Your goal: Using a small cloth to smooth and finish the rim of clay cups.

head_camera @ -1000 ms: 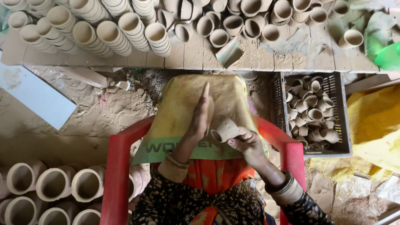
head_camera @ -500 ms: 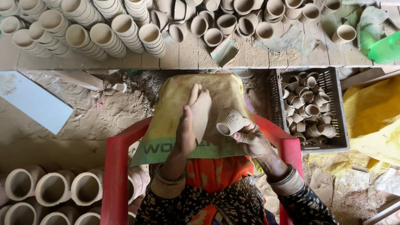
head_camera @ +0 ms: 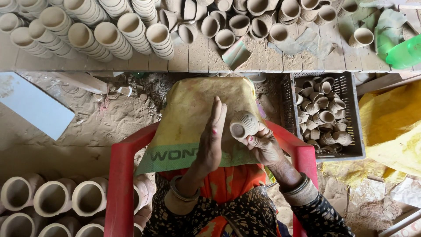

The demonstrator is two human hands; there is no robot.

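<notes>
Right hand (head_camera: 263, 147) grips our small clay cup (head_camera: 244, 124) | left hand (head_camera: 211, 136) flat, empty, beside cup | we pat gently, support the rim, above yellow sack (head_camera: 188, 118).

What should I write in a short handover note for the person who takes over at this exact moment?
Right hand: fingers closed around one small clay cup, held on its side above the lap.
Left hand: open and flat, edge up, beside the cup, holding nothing.
Yellow sack covers the lap.
Black crate at the right holds many small cups.
Wooden platform ahead carries stacked and loose cups.
Done: cups already lie in the crate.
Left: the cup in hand is not set down.
</notes>
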